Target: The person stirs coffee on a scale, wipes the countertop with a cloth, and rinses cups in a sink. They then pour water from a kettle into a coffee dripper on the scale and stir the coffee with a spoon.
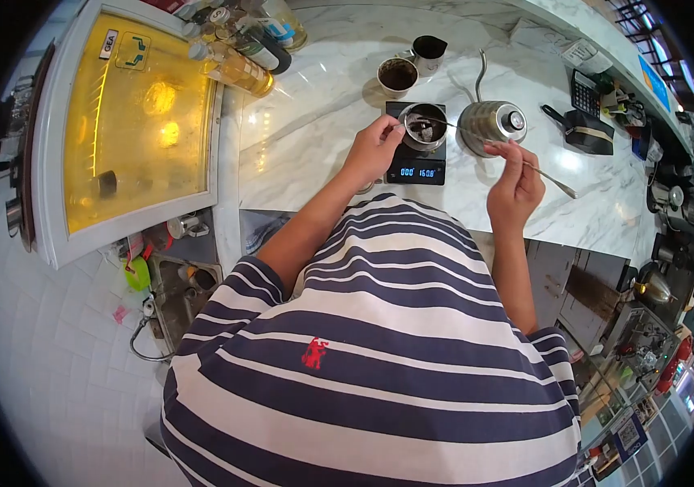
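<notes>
My right hand (517,180) pinches a long thin spoon (556,183). One end of the spoon points right, over the counter; the other reaches left to the cup (425,144) on the scale. My left hand (377,152) has its fingers pressed together at the cup's left rim, seemingly holding it by the edge. Inside the cup are dark contents and pale chunks that look like ice. Under it lies a black digital scale (402,180) with lit blue-white digits. A steel gooseneck kettle (481,130) stands just right of the cup.
Behind the scale are a white cup (398,88) with dark contents and a dark pitcher (429,50). Bottles (237,71) crowd the back left beside a yellow-lit glass door (132,122). A black pouch (588,132) and a calculator (585,93) lie at right. A sink (170,304) is lower left.
</notes>
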`<state>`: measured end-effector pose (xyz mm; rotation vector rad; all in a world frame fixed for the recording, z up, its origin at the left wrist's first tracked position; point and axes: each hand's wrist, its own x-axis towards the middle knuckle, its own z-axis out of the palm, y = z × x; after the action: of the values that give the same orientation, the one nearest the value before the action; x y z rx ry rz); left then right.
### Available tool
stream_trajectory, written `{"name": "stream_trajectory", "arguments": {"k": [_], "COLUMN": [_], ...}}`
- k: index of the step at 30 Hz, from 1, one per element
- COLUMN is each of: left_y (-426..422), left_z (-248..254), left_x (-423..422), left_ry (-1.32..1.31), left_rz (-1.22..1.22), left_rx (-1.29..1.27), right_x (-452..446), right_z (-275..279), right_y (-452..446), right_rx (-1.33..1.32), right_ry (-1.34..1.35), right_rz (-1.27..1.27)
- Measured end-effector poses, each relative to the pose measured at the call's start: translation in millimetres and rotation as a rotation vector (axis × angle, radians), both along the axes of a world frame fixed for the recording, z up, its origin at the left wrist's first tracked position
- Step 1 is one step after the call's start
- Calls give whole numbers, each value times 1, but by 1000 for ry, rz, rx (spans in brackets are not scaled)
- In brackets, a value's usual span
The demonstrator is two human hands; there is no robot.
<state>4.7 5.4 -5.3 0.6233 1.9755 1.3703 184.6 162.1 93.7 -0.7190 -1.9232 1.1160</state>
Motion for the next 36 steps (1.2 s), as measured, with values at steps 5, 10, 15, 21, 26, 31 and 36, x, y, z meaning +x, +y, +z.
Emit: {"name": "stream_trajectory", "arguments": {"k": [5,10,15,21,26,31,36], "left_y": [1,0,2,3,3,4,4], "left_z": [4,0,-2,2,4,2,8], "left_x": [-1,-1,4,5,5,5,5], "left_ry": [-31,7,82,103,116,115,79], "left_rz": [-11,5,66,84,93,81,52], "left_rx": [-4,-1,42,35,31,48,-29], "right_x": [-2,5,6,4,6,12,18], "right_z": [-17,-4,7,13,20,20,21], "right_y": [-1,-4,-10,-7,-10,-8,-6], "right_rx": [176,237,245,292,301,315,311], "right_ry": [-43,-89,-74,-63,-29,-10,-1], "right_rz": [83,98,103,133,141,160,153]}}
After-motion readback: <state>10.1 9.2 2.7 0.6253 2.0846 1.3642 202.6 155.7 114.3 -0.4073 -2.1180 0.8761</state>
